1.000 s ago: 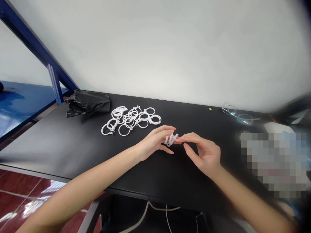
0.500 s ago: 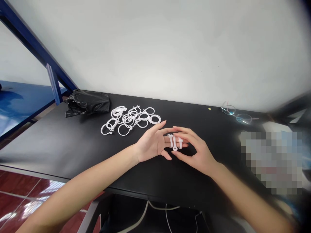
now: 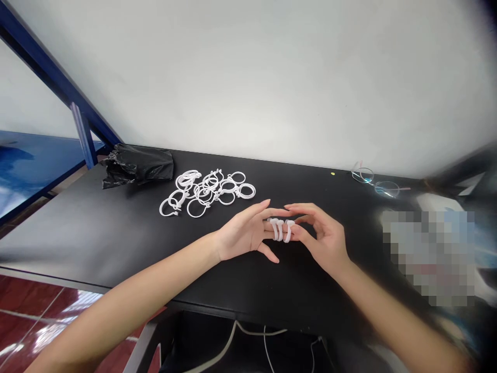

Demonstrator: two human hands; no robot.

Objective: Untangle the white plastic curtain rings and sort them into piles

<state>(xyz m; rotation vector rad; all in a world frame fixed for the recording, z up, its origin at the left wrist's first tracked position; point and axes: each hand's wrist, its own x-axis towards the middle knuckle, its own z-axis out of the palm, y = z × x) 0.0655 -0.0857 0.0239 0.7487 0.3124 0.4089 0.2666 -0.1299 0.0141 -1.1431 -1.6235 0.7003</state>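
Note:
My left hand (image 3: pixel 243 235) is held palm up over the black table, its fingers stretched toward the right. Three white plastic rings (image 3: pixel 280 230), which look like curtain rings, sit side by side around its middle fingers. From the right, my right hand (image 3: pixel 324 235) meets these fingertips. Its thumb presses at the outermost ring, and its index fingertip is by the tip of my left index finger. Behind my left hand, a loose pile of similar white rings (image 3: pixel 199 208) with small eyelets lies on the table.
A crumpled black plastic bag (image 3: pixel 145 166) lies at the back left of the black table (image 3: pixel 128 233). Eyeglasses (image 3: pixel 375 184) rest near the wall at the back right, beside a blurred-out item (image 3: pixel 430 254). A chair armrest (image 3: pixel 145 342) and cables (image 3: pixel 225 347) show below the front edge.
The rings on my left fingers have turned, and the middle one now sits closer to the inner one. My right thumb has moved up from the middle ring to the outermost one.

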